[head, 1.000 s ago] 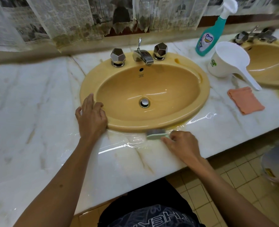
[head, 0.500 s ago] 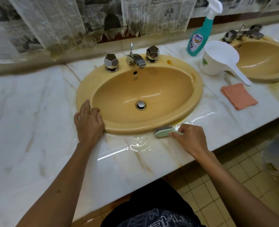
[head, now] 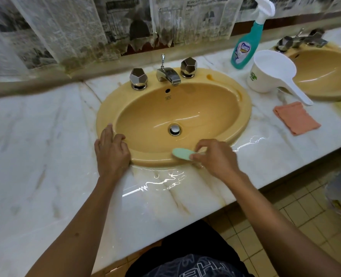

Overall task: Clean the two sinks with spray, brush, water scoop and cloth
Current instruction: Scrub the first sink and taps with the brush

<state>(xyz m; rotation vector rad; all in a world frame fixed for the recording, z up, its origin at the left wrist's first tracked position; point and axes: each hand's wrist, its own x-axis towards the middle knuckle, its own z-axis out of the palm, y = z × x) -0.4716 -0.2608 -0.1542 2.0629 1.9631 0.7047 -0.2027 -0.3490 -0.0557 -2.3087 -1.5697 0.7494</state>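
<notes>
A yellow oval sink (head: 243, 108) sits in the marble counter in front of me, and a second yellow sink (head: 325, 76) lies at the far right. My right hand (head: 215, 158) grips a pale green brush (head: 182, 153) and holds it on the near sink's front rim. My left hand (head: 111, 150) rests flat on the rim's front left edge. A teal spray bottle (head: 243, 50), a white water scoop (head: 271, 72) and a folded orange cloth (head: 296, 117) lie between the two sinks.
Chrome taps and a spout (head: 168, 75) stand behind the near basin. Water pools on the marble counter (head: 35, 156) below the rim. Old newspaper (head: 65, 27) hangs on the wall behind. Tiled floor (head: 295, 226) shows below the counter edge.
My right hand has lifted the brush from the wet counter up onto the sink's front rim. My left hand has stayed on the rim.
</notes>
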